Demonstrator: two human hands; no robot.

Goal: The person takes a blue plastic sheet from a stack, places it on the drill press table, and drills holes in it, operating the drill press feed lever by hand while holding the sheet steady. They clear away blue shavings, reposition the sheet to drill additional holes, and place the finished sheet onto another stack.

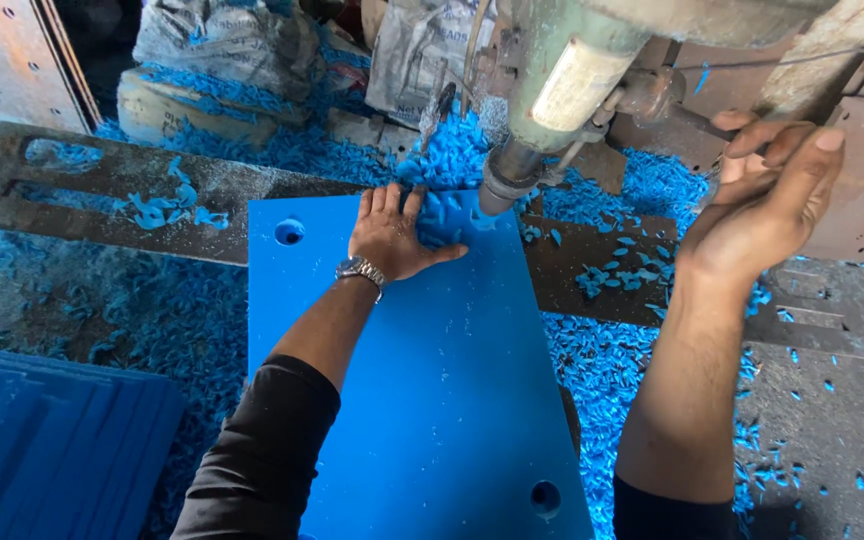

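A drill press with a green body hangs over the top of the scene, its spindle pointing down at the far edge of a big blue plastic sheet. The sheet lies flat on a dark metal surface and runs toward the viewer; it shows 2 round holes, 1 near its far left corner and 1 near its close right corner. A stack of more blue sheets sits at the lower left, apart from the first. Blue shavings cover the surface all around and pile up thickly just under the spindle.

The left hand, a wristwatch on its wrist, presses flat on the far end of the sheet: the grip is wide, fingers spread, clasping nothing, fingertips in the shavings just left of the spindle. The right hand is raised at the right of the machine, its grip curled narrow around a thin metal lever that sticks out from the drill press, well apart from the sheet.
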